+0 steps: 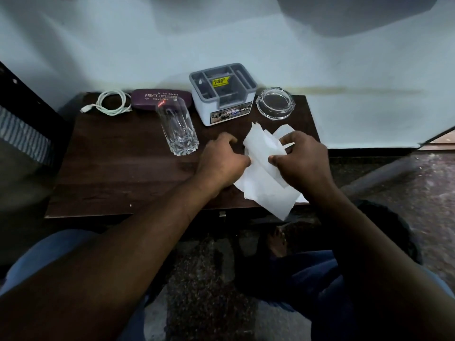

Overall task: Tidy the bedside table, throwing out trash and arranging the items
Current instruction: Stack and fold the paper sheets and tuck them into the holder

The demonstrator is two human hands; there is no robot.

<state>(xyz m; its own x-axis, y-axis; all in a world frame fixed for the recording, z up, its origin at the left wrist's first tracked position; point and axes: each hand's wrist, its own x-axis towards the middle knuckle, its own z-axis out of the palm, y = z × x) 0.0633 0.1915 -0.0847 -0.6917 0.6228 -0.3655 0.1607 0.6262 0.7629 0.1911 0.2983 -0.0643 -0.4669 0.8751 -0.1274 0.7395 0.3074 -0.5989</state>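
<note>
A dark wooden tabletop (110,173) is seen from above, set against a pale wall. Both bare forearms are stretched forward over its near edge, angled inward so that the hands are brought close together at the right front part of the surface. The left hand (221,158) is held knuckles up, its fingers curled, with the thumb side pressed to the left edge of the white paper sheets (263,183), which appears to be pinched there. The right hand (302,158) is also turned palm down, and its fingers and thumb are clamped on the right side of the same sheets. The crumpled, overlapping sheets are partly lifted between the two hands; their lower end is draped past the front edge of the tabletop, and their upper end is raised just in front of the organiser. A white organiser box (204,107) with a grey compartmented top and a yellow price sticker is placed at the back centre. A clear faceted drinking glass (178,129) is stood upright to the left of it. A purple spectacle case (147,100) is laid behind the glass. A clear glass ashtray (261,104) is placed to the right of the box. A coiled white cable (101,100) is laid at the back left corner, just beside the case.
</note>
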